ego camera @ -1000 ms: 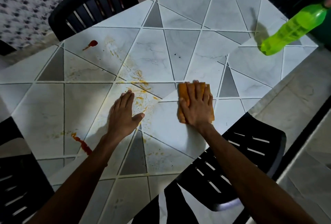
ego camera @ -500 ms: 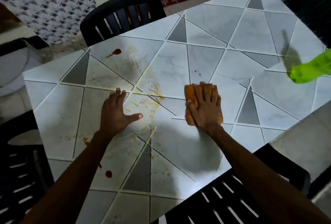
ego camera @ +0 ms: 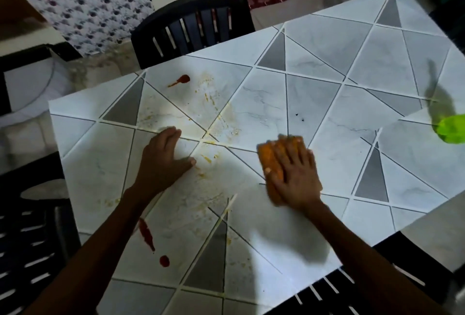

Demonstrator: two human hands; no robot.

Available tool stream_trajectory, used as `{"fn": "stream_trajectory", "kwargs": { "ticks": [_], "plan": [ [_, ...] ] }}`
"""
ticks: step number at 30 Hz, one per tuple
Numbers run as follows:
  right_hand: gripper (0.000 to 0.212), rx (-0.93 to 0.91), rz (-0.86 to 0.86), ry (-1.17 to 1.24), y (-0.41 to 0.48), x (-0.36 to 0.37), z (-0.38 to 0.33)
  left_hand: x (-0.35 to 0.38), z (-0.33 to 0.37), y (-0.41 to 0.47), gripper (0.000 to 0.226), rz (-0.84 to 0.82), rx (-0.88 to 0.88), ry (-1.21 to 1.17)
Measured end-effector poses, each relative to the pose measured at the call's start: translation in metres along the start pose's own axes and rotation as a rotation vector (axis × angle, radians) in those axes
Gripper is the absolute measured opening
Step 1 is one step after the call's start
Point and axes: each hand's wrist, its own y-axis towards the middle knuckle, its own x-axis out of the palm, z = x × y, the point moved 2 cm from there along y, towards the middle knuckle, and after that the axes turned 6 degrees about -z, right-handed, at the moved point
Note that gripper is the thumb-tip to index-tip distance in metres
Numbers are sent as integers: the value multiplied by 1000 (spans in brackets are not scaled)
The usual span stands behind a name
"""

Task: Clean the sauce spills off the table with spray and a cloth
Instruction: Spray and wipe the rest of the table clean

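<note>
1. Two hands are on the table (ego camera: 327, 50). The right hand (ego camera: 294, 176) lies flat, fingers straight and spread, bearing down on an orange cloth (ego camera: 270, 161) without gripping it.
2. The left hand (ego camera: 163, 161) is also flat, fingers together and thumb out. It rests on bare tile to the left of the cloth and holds nothing; it looks like a brace.
3. Between the two hands, and on past the left fingertips, run yellow smears (ego camera: 208, 103). The cloth sits just to their right.
4. Beside the left forearm are a red streak (ego camera: 147, 234) and a red drop (ego camera: 164, 261). A red blob (ego camera: 183, 79) lies at the far side, near the black chair (ego camera: 193, 22).
5. The green spray bottle (ego camera: 451, 129) is at the right edge of view, well apart from the hands. It is cut off, so I cannot tell how it stands.
6. My judgement is that wiping is under way, with most of the spills untouched.
7. The next move calls for a firm sweep leftward through the yellow smears, with the left hand lifted out of the way. The thick red spots may smear, so they may want more spray and a clean face of the cloth.
</note>
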Motion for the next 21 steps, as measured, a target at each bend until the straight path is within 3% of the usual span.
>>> {"fn": "stream_trajectory", "kwargs": {
  "ticks": [3,5,9,11,12,15,18,21],
  "plan": [
    [71,204,101,69,73,-23,-31,2,-11,6,90,42,-16,64],
    [73,180,88,102,98,-21,-77,4,-16,8,89,48,-43,94],
    [71,-256,-14,25,46,1,-141,6,-19,4,83,97,-48,104],
    [73,-438,-49,-33,13,8,-124,7,-19,2,82,101,-60,96],
    [74,-436,-61,-42,5,10,-106,8,-18,1,81,106,-65,91],
    [71,-148,-29,-32,26,-3,-52,9,-18,0,79,119,-52,96],
    [72,186,69,46,100,-28,-51,11,-19,1,78,109,-71,68],
    [76,190,47,83,153,-31,-112,7,-20,4,67,160,-65,7]
  ]
}}
